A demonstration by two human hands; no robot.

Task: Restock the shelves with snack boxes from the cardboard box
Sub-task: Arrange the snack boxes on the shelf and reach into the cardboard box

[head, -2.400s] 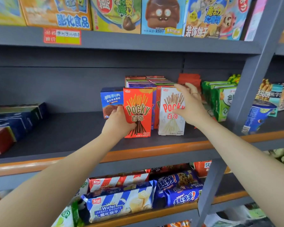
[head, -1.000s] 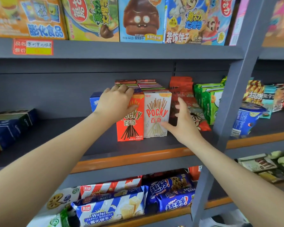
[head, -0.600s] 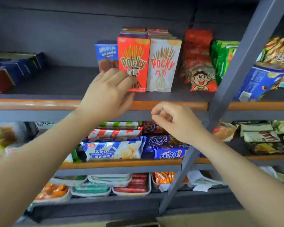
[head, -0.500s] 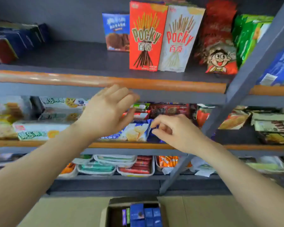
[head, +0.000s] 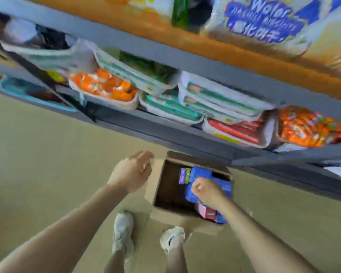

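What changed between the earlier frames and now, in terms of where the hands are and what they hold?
Both hands let go of the Pocky boxes and dropped from the shelf. The right hand now reaches into the cardboard box on the floor, curled over the blue snack boxes; a grasp isn't clear. The left hand hovers open beside the box. Both hands remain empty-looking.

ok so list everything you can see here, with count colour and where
carton: one, brown, open on the floor below the shelves
blue boxes: several, inside the carton
red box: one, carton's near right corner
trays: several stacked, white with green or red, bottom shelf
orange packs: two, bottom shelf, left and far right
wafer bag: one, blue and white, shelf above
shoes: two, white, by the carton
left hand: open, beside the carton
right hand: curled, in the carton on the blue boxes
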